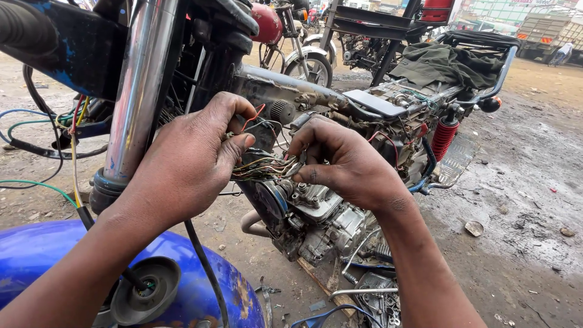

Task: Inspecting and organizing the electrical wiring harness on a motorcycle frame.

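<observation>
Muddy open ground point(522, 200) surrounds a stripped motorcycle frame point(340, 103). Between both hands runs a bundle of thin multicoloured wires point(264, 167) (above the grey metal engine point(316, 212)). Left hand point(188, 164) pinches its left end with thumb and fingers; right hand point(340, 164) grips the right end, fingers curled closed.

fork tube point(141, 91) left, engine point(316, 212) below

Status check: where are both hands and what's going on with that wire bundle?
Left hand and right hand both pinching the wire bundle between them. Bundle runs beside the engine, under the frame tube. Chrome fork tube crowds the left side.
</observation>
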